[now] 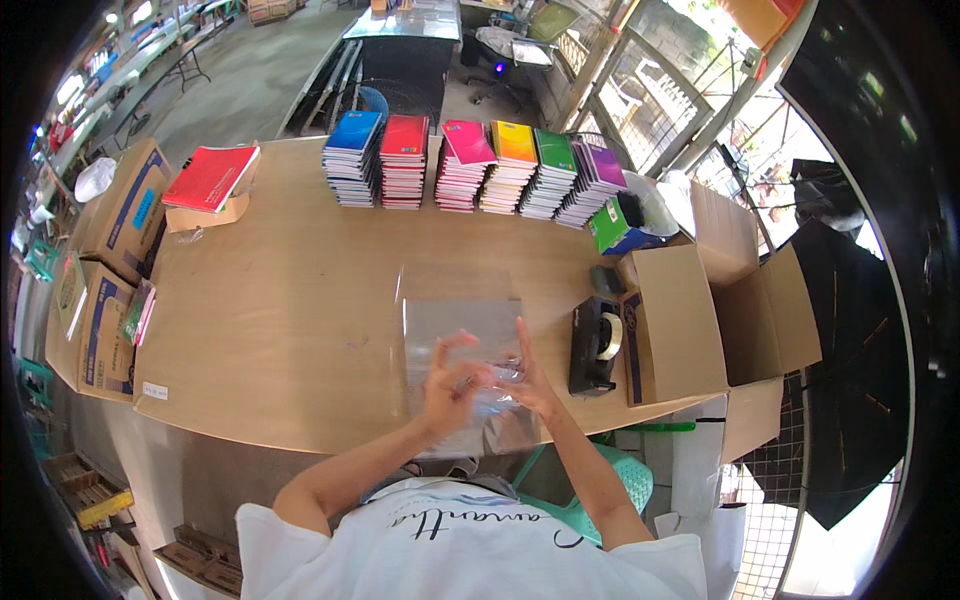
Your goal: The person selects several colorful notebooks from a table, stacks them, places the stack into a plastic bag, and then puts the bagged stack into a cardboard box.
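A clear plastic sleeve (pixel 460 318) lies on the counter (pixel 270 310) beneath and just beyond the hands, its near part reaching toward the counter's front edge. The left hand (pixel 452 388) is part-open with its fingers bent; the right hand (pixel 530 388), just beside it, has its index finger straight and its thumb turned inward. Glossy film shows bunched between them, but blur hides whether either hand truly pinches it.

Thin, slick film could crease or tear if the hands pull unevenly, and its near part could drag the rest over the edge if let go. The black tape dispenser (pixel 585 355) stands near, to the right of the hands; a wide elbow swing might knock it against the open carton (pixel 678 330) beyond it. Well ahead of the hands stand the notebook stacks (pixel 404 165) in six colours; the pink stack (pixel 460 180) has its top copy askew, so a bump could send that one sliding.
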A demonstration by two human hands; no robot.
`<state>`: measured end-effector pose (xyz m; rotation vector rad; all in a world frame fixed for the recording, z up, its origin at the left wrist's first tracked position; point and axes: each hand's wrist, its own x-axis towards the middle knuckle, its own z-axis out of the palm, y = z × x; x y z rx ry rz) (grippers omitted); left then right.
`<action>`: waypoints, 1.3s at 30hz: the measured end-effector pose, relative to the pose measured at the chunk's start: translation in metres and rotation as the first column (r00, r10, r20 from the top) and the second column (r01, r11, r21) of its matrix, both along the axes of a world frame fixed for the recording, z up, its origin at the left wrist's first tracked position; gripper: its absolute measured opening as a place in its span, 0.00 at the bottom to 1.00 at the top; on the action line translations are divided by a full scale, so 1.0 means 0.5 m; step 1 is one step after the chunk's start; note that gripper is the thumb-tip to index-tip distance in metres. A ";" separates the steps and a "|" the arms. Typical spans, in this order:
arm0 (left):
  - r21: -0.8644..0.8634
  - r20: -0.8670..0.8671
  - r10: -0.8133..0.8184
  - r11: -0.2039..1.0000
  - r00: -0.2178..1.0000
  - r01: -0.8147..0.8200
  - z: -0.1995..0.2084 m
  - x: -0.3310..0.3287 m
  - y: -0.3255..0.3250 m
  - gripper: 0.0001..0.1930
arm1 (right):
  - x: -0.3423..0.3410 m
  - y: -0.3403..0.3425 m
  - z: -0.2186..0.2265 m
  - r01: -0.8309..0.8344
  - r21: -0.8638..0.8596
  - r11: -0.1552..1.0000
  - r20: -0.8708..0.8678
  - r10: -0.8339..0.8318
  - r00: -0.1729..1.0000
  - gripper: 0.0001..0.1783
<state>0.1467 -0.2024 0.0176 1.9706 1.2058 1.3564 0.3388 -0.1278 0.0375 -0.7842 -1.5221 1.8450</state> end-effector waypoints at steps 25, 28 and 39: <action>-0.472 0.552 0.264 0.881 0.791 0.035 0.018 0.084 0.001 0.13 | 0.007 -0.086 0.038 0.182 0.685 0.705 0.112 -0.349 0.930 0.11; -0.470 0.553 0.305 0.883 0.775 -0.012 0.009 0.101 -0.001 0.10 | 0.006 -0.130 0.022 0.238 0.816 0.526 0.095 -0.530 0.843 0.10; -0.514 0.599 0.327 0.857 0.731 0.038 0.012 0.102 0.000 0.07 | 0.351 0.032 0.004 0.713 0.370 0.596 0.669 -0.703 0.240 0.09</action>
